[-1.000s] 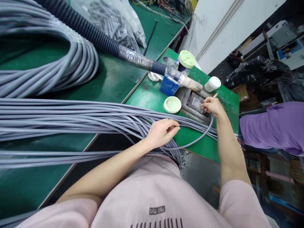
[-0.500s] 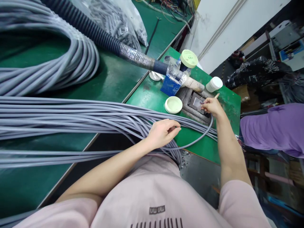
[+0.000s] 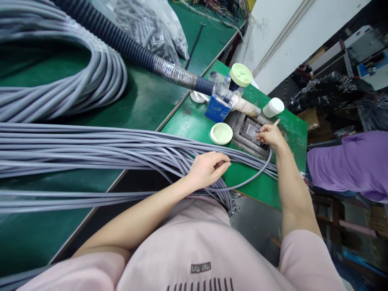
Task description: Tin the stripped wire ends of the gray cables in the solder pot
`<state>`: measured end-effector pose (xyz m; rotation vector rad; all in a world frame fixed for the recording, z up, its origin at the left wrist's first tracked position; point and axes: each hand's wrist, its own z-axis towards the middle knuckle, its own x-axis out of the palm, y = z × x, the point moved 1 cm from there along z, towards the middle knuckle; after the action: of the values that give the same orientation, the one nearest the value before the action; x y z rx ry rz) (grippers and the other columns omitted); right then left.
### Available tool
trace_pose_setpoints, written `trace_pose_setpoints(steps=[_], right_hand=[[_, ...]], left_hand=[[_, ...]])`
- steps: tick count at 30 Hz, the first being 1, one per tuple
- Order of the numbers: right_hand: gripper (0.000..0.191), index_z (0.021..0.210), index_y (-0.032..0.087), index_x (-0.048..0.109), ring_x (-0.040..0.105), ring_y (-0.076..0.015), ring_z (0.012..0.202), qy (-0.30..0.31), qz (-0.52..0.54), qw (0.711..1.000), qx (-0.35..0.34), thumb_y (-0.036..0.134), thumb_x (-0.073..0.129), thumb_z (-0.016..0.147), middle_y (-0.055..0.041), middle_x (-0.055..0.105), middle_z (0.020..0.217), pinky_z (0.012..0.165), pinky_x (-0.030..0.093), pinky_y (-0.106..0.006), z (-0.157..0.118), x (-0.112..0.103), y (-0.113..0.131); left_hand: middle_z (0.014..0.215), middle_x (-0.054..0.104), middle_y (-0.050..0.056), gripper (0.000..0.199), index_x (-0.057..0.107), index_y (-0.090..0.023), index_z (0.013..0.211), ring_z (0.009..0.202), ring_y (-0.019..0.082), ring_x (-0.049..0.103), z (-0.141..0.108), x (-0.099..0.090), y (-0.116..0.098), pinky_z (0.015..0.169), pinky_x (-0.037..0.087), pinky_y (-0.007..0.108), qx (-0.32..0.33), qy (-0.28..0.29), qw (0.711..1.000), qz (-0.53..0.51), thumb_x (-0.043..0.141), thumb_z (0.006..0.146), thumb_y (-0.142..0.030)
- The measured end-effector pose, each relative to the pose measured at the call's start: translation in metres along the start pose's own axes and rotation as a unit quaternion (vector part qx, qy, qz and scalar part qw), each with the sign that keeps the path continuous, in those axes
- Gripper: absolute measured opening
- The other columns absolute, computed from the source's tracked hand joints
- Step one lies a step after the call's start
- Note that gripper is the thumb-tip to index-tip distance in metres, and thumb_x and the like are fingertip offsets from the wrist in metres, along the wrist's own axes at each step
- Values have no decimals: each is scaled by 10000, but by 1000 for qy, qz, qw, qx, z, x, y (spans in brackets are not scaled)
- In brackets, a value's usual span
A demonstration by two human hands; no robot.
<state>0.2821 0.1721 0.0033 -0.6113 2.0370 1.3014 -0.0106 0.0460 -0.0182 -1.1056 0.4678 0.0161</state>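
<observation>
My left hand (image 3: 208, 170) lies on a thick bundle of grey cables (image 3: 91, 149), its fingers curled around a strand. A single grey cable (image 3: 257, 178) loops from under that hand up to my right hand (image 3: 271, 136), which pinches a thin cable end. That end sits over a grey metal fixture (image 3: 250, 131) set into the green bench top (image 3: 188, 121). My fingers hide the very tip. Beside the fixture lie a pale green lid (image 3: 221, 133) and a white jar (image 3: 273, 107).
A large coil of grey cable (image 3: 91, 81) and a black corrugated hose (image 3: 121, 46) lie behind the bundle. The hose leads to a plastic-wrapped blue box (image 3: 216, 109). A bag of grey pieces (image 3: 145, 28) lies beyond. A person in a purple sleeve (image 3: 348, 165) stands to the right.
The view has shifted very slightly. Both hands stay in nearly the same places, with the same hold on the cables.
</observation>
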Motion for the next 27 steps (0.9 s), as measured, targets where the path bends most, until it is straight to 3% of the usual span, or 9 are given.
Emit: trace_pose_setpoints(steps=[12, 16, 22, 27], right_hand=[[217, 634, 174, 510, 482, -85, 356, 0, 10, 1000, -13, 91, 709, 606, 18, 579, 462, 321, 280, -149, 3, -1, -2], [215, 636, 178, 509, 476, -85, 356, -13, 34, 999, -38, 128, 715, 600, 18, 581, 471, 332, 291, -162, -7, -7, 5], [162, 712, 196, 572, 527, -103, 433, -25, 75, 979, -189, 225, 728, 684, 33, 596, 549, 409, 381, -208, -69, -14, 27], [129, 749, 211, 620, 550, -117, 495, -48, 88, 963, -248, 254, 741, 735, 32, 605, 604, 472, 425, -244, -133, -7, 45]], left_hand=[[702, 643, -1, 133, 670, -180, 891, 636, 109, 563, -1, 1, 1, 620, 428, 223, 2, -2, 1000, 4, 574, 904, -271], [699, 642, 0, 139, 671, -181, 886, 635, 110, 564, 0, 0, 1, 616, 429, 224, 0, 1, 1000, 5, 568, 906, -273], [700, 641, 4, 153, 674, -182, 890, 639, 114, 570, -1, 1, 1, 612, 428, 223, -3, 3, 1000, 6, 561, 909, -284], [704, 644, 6, 154, 676, -181, 898, 648, 117, 575, 0, 1, 1, 612, 426, 224, -11, 9, 1000, 10, 563, 904, -285]])
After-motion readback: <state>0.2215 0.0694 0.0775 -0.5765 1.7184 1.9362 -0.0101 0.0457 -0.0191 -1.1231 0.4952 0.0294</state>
